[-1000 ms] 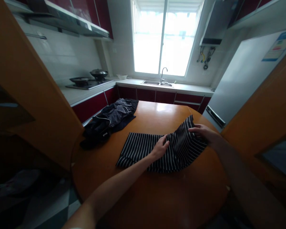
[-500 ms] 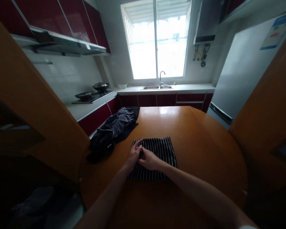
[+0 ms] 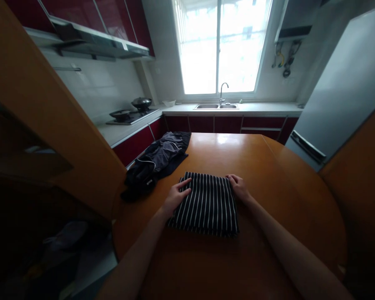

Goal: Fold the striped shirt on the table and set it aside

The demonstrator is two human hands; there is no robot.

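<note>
A black cloth (image 3: 208,206) with thin white stripes lies folded into a rough square on the wooden table (image 3: 287,200); whether it is a garment I cannot tell. At its left edge rests my left hand (image 3: 175,199), fingers apart and reaching over the fabric. My right hand (image 3: 240,188) is at the far right corner, its fingers closed on the cloth there. Left of the cloth, a heap of dark grey and black clothing (image 3: 162,156) with white piping lies along the table's edge.
Beyond the table runs a white counter with a sink (image 3: 208,106) and tap (image 3: 222,92). A stove (image 3: 133,116) bearing a pan and a lidded pot stands at left. A fridge (image 3: 340,83) is at right. Orange-brown panels flank the table.
My right hand has moved from beside my left hand to the cloth's far right corner. The cloth's striped top now lies flatter. The view has tilted down and shifted left.
</note>
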